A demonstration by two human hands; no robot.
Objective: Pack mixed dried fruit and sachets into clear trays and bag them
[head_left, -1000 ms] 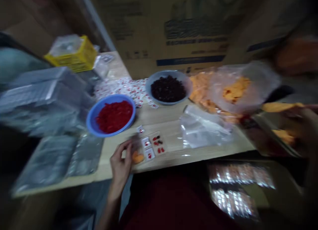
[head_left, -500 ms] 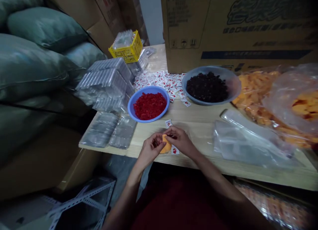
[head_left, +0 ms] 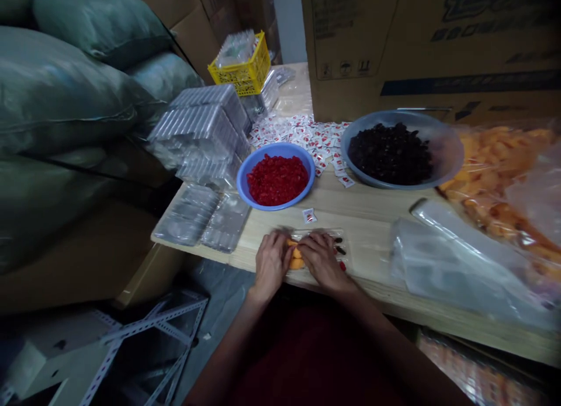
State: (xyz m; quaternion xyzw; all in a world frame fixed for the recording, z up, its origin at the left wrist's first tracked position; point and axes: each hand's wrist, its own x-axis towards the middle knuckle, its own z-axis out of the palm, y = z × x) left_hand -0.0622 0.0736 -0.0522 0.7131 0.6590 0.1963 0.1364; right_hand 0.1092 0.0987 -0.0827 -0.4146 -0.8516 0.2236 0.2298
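Observation:
At the table's front edge a clear plastic tray (head_left: 347, 235) lies under my hands. Orange slices (head_left: 297, 262), which look like dried fruit, sit in it between my two hands. My left hand (head_left: 272, 260) is closed at their left side, with its fingertips on them. From the right, my right hand (head_left: 322, 259) bends its fingers over the same slices and hides part of them. Two dark pieces (head_left: 339, 250) and a red piece (head_left: 342, 266) show in the tray right of my right hand. A small printed sachet (head_left: 309, 215) lies just beyond the tray.
A blue bowl (head_left: 312, 187) holds red pieces; a translucent bowl (head_left: 453, 155) holds dark ones. Many sachets (head_left: 302, 128) are scattered behind. Stacked clear trays (head_left: 201, 125) stand left, plastic bags (head_left: 438, 260) and bagged orange slices (head_left: 495, 160) right. A large carton (head_left: 416, 55) stands behind.
The orange piece that my hands held up has come down among orange slices in the tray. The tray with its dark and red pieces now shows. The view has shifted slightly.

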